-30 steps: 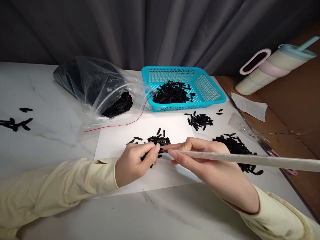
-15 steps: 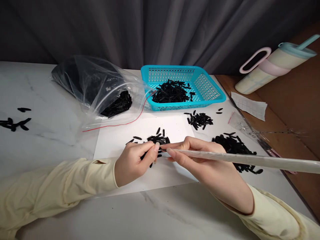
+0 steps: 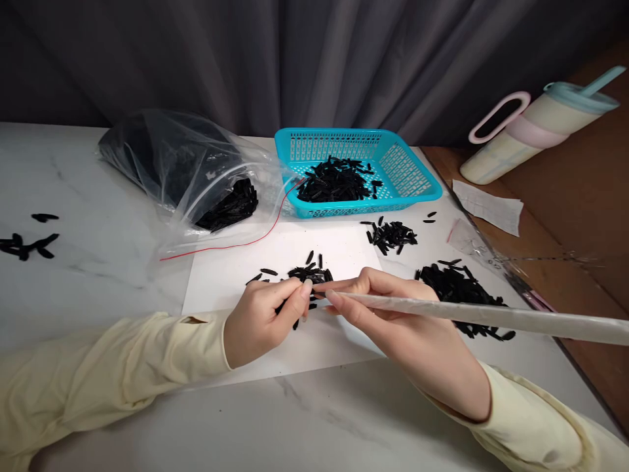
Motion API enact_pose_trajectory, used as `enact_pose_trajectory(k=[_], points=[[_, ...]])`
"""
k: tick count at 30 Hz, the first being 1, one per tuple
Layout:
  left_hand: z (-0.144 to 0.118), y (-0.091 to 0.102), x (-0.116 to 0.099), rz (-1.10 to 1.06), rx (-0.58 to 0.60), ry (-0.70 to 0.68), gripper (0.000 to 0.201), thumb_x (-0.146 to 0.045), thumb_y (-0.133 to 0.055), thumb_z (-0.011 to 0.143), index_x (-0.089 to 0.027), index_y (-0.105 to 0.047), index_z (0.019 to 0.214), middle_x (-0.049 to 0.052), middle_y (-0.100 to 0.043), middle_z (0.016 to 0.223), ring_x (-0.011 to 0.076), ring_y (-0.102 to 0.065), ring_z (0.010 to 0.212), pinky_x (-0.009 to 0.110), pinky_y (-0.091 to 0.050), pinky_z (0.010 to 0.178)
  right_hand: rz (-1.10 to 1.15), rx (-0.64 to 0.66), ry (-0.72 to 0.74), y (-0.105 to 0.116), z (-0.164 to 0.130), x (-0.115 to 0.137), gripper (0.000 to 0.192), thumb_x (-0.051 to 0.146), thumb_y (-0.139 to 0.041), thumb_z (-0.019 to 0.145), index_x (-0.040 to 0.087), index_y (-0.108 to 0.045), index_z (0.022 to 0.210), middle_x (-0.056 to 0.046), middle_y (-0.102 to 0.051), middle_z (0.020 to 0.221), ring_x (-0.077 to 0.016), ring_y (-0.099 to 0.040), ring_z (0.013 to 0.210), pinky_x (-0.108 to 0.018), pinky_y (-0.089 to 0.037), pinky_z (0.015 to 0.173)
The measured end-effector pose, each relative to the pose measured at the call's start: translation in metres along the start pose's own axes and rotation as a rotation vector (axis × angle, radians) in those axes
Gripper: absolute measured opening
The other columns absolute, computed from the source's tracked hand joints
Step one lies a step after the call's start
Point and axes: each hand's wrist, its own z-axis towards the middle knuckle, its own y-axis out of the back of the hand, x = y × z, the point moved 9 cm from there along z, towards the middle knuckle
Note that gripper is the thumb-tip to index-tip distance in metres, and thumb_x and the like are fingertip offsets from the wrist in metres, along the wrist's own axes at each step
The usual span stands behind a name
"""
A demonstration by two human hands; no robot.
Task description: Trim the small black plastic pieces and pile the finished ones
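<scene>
The left hand (image 3: 263,321) pinches one small black piece (image 3: 308,293) between thumb and forefinger, over the white paper (image 3: 230,278) on the bench (image 3: 98,275). The right hand (image 3: 393,314) grips a long pale stick (image 3: 491,316); its tip touches that piece from the right. The stick's long axis runs left to right and leaves the frame. The contact point is partly hidden by fingertips (image 3: 307,288).

We hold a long, thin white paper-wrapped tube (image 3: 472,314) nearly level, running out to our right, its tip meeting a small black oblong plastic piece (image 3: 295,305) pinched above the white sheet.
</scene>
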Motion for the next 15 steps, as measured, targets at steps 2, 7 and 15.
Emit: enact_pose_trajectory(k=[2,7,15], points=[[0.000,-0.001,0.000,-0.007,0.005,0.002,0.033,-0.016,-0.038,0.089,-0.017,-0.045,0.058,-0.009,-0.033,0.044,0.0030,-0.032,0.039,0.014,-0.031,0.044,-0.066,-0.015,0.051,0.000,-0.001,0.003,0.026,0.020,-0.059,0.081,0.021,-0.049,0.058,0.000,-0.071,0.074,-0.0167,-0.068,0.076,-0.022,-0.050,0.062],[0.002,-0.003,0.001,-0.010,0.021,0.044,0.034,-0.017,-0.037,0.090,-0.017,-0.045,0.057,-0.008,-0.040,0.046,0.0033,-0.037,0.042,0.014,-0.033,0.046,-0.307,-0.058,0.235,-0.008,-0.011,0.011,0.018,0.013,-0.052,0.085,0.020,-0.050,0.068,-0.001,-0.071,0.080,-0.0123,-0.067,0.068,-0.018,-0.048,0.059],[0.003,-0.008,0.013,-0.044,0.041,0.175,0.036,-0.025,-0.037,0.090,-0.016,-0.048,0.057,-0.006,-0.042,0.046,0.0053,-0.038,0.042,0.017,-0.034,0.046,-0.728,-0.078,0.654,-0.037,-0.033,0.022,0.024,0.003,-0.033,0.087,0.014,-0.051,0.076,-0.018,-0.065,0.100,-0.0200,-0.064,0.076,-0.028,-0.048,0.058]])
